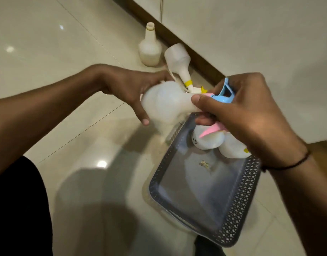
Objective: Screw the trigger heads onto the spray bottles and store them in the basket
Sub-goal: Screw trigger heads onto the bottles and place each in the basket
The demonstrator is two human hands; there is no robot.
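A person's left hand (129, 89) cradles the body of a translucent white spray bottle (164, 104) held on its side above the floor (48, 43), while the right hand (240, 111) closes its fingers (199, 100) around the bottle's neck and a blue-and-pink trigger head (224, 93) at the join. The bottle hangs just off the far corner of a dark lattice-walled basket (240, 206), where two white bottles (220, 143) already lie against the far end. The risk, judging from the sideways hold, is a cross-threaded collar: if the head sits crooked on the neck, turning it would jam the threads or leave it loose enough to drop off when stored. The smooth, rounded body could also slip or spin in the left palm under the twist. Beyond the basket's far edge, by the skirting, one uncapped bottle (150, 48) stands upright and a yellow-collared bottle (178, 61) lies tipped over, both awaiting attention.
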